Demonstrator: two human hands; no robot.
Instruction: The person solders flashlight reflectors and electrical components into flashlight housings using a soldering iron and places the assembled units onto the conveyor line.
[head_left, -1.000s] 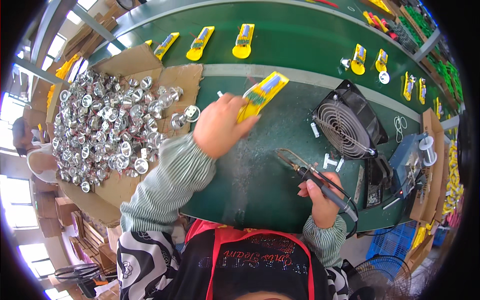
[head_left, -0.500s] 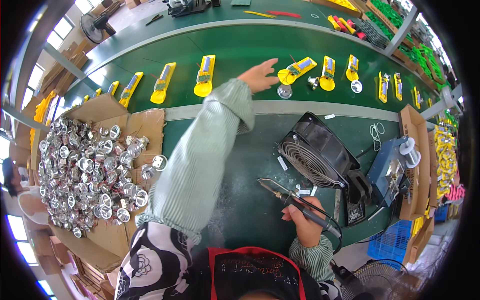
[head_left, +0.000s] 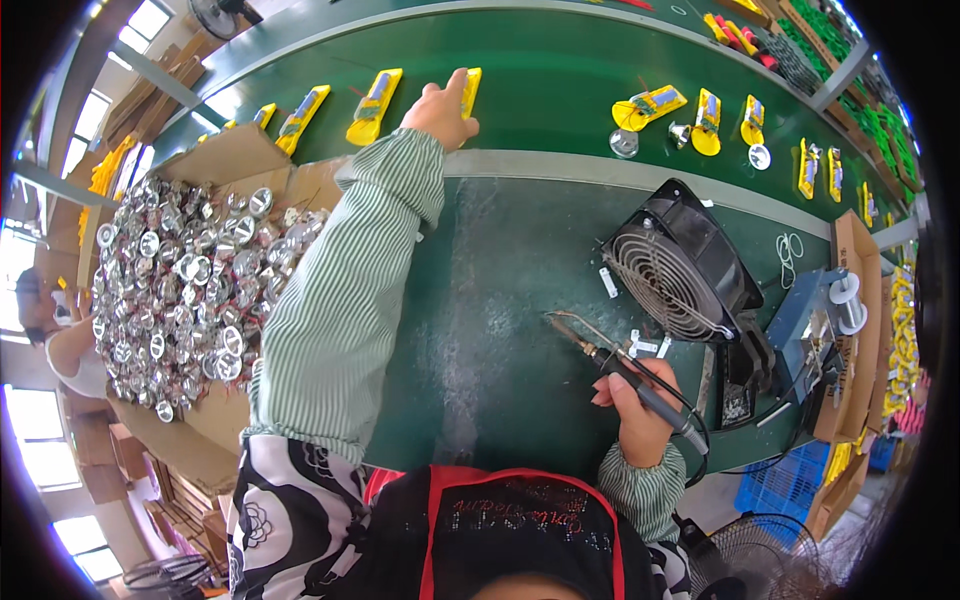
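My left hand point(head_left: 440, 114) reaches to the far strip of the bench, closed around a yellow flashlight housing point(head_left: 471, 92). The index finger and thumb show beside the housing, while my hand hides much of it. My right hand point(head_left: 642, 405) grips the dark handle of a soldering iron point(head_left: 655, 403), its tip pointing up and left above the green bench. Another yellow housing point(head_left: 375, 106), with a battery and green board inside, lies just left of my left hand. To the right, a tilted yellow housing point(head_left: 648, 107) lies by a silver reflector cup point(head_left: 624, 144).
A cardboard box point(head_left: 215, 450) heaped with silver reflector cups point(head_left: 190, 290) stands at the left. Right of centre sits a black fan point(head_left: 680, 270), near small white pieces point(head_left: 645, 343). Beyond it are a blue soldering station point(head_left: 800, 325) and a solder spool point(head_left: 847, 303).
My left hand has moved left, from beside the tilted housing to another yellow housing, and has closed on it. My right hand keeps holding the soldering iron. The whole view has shifted.
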